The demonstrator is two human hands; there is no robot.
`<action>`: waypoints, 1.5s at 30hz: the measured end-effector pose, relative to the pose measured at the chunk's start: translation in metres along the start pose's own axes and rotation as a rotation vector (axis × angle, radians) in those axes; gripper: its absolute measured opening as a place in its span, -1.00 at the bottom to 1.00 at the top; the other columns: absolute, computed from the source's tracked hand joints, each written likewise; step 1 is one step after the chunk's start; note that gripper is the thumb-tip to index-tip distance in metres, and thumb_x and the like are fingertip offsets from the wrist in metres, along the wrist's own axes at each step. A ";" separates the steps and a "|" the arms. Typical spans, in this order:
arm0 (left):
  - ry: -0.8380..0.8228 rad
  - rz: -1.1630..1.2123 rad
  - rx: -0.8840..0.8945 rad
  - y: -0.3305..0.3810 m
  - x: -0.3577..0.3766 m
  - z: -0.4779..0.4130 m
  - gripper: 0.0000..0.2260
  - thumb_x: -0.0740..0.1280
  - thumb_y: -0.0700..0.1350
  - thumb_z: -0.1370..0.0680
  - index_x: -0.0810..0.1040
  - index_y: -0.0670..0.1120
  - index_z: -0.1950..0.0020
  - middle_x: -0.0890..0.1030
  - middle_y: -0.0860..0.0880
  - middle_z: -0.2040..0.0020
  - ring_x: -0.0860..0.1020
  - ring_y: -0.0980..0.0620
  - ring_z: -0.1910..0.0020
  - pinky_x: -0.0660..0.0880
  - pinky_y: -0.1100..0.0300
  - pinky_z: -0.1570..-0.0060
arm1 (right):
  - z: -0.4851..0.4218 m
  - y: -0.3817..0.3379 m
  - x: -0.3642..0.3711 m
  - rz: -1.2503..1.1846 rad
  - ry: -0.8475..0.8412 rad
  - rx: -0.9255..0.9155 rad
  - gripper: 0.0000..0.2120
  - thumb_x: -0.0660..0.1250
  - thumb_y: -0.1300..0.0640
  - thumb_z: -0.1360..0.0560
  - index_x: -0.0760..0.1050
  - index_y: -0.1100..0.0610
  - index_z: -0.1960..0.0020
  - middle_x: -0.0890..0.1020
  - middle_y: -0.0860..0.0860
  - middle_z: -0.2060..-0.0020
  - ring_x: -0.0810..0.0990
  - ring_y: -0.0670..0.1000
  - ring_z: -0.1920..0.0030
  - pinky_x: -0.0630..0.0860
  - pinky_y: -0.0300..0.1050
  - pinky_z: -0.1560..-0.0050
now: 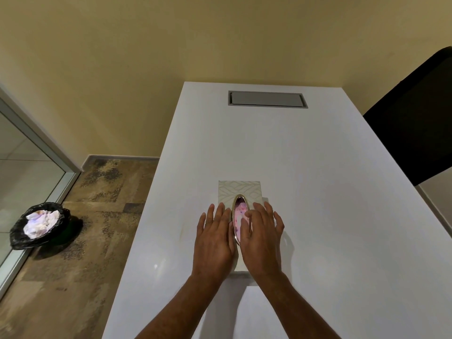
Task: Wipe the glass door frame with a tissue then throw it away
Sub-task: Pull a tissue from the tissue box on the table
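Here, pink tissue point(238, 220) in oval slot; left hand point(214, 238), right hand point(261, 237) flat, empty.

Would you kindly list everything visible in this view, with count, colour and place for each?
Patterned cream tissue box: one, on the table, under both hands.
Pink tissue: one, inside the box's oval opening.
White table: one, centre.
Grey recessed hatch: one, far end of the table.
Black-lined waste bin: one, on the floor at left, holding crumpled tissues.
Glass door frame: one, silver, far left.
Black chair: one, right.
Hands: left hand flat on the box; right hand with fingers at the opening.
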State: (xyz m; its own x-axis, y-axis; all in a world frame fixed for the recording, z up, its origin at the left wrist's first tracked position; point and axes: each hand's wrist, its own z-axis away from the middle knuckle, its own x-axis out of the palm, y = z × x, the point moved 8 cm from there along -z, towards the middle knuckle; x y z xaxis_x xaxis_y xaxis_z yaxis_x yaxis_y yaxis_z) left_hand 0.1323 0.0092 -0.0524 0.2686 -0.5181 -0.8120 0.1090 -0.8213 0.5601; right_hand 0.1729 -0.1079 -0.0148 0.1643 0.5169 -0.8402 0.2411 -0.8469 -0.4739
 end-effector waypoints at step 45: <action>0.060 -0.009 0.017 -0.001 -0.001 0.001 -0.47 -0.06 0.15 -0.69 0.37 0.01 -0.59 0.22 0.07 -0.60 0.08 0.08 -0.63 0.01 0.00 -0.64 | -0.017 -0.007 -0.006 -0.196 -0.241 0.187 -0.62 0.36 -0.02 -0.58 0.43 0.07 -0.33 0.64 0.05 -0.21 0.65 0.07 -0.17 0.53 -0.20 -0.10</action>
State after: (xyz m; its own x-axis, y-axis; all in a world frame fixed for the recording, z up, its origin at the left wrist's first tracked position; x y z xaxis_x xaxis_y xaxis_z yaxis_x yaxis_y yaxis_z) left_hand 0.1316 0.0098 -0.0522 0.3244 -0.4963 -0.8053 0.0957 -0.8297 0.5500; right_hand 0.1869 -0.1030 -0.0016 -0.1035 0.6461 -0.7562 0.0626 -0.7546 -0.6532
